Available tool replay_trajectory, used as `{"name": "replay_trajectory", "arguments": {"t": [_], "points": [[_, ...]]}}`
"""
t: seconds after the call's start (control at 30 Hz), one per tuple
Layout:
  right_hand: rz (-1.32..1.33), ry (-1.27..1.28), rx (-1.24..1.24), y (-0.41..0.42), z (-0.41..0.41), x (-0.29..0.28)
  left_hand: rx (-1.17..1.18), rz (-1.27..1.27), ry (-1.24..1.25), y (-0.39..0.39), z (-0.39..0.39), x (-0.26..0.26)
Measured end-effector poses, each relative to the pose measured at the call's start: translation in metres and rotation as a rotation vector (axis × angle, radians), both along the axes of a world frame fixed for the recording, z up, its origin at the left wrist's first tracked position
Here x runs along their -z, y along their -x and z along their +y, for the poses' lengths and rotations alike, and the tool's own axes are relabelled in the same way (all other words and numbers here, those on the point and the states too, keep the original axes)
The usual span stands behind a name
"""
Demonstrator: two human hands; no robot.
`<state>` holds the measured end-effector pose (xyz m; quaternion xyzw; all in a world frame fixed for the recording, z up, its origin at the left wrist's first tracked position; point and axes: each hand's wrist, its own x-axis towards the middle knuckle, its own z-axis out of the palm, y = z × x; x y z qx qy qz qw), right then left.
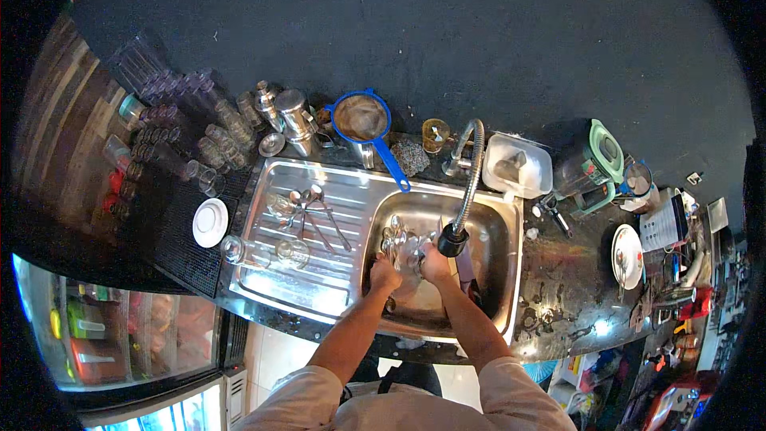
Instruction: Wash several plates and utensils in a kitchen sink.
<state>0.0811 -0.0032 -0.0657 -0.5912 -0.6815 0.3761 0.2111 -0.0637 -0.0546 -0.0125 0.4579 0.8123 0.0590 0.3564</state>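
Both hands are down in the stainless steel sink basin (pixel 491 221). My left hand (pixel 385 274) is at the basin's left side, touching or beside several metal spoons (pixel 392 233); its grip is not clear. My right hand (pixel 435 264) has its fingers against a clear glass (pixel 410 249) between the hands, partly under the black spray head (pixel 453 240) of the coiled tap. To the right of my right hand a long flat item, possibly a knife, leans in the basin. On the ribbed drainboard (pixel 323 176) lie spoons (pixel 311 209) and clear glasses (pixel 292 253).
A blue-rimmed strainer (pixel 361 117) and metal shakers (pixel 294 114) stand behind the drainboard. A plastic tub (pixel 517 166), a green-lidded blender jug (pixel 601 152) and a plate (pixel 627 256) are to the right. Many glasses and a white saucer (pixel 210 222) stand at the left.
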Motion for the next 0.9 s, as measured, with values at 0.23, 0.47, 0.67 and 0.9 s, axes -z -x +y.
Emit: {"name": "replay_trajectory", "arguments": {"t": [0.23, 0.47, 0.67, 0.9], "points": [[-0.288, -0.221, -0.141, 0.003, 0.006, -0.035, 0.067, 0.11, -0.172, -0.003, -0.009, -0.03], [0.156, -0.357, -0.213, -0.008, 0.025, 0.008, 0.181, 0.199, -0.283, -0.014, 0.006, 0.019], [-0.144, 0.081, -0.008, -0.044, 0.027, -0.014, 0.247, 0.186, -0.159, -0.016, 0.019, 0.006], [0.682, -0.002, 0.281, -0.032, 0.038, 0.035, 0.322, 0.195, -0.216, -0.019, 0.022, -0.016]]}}
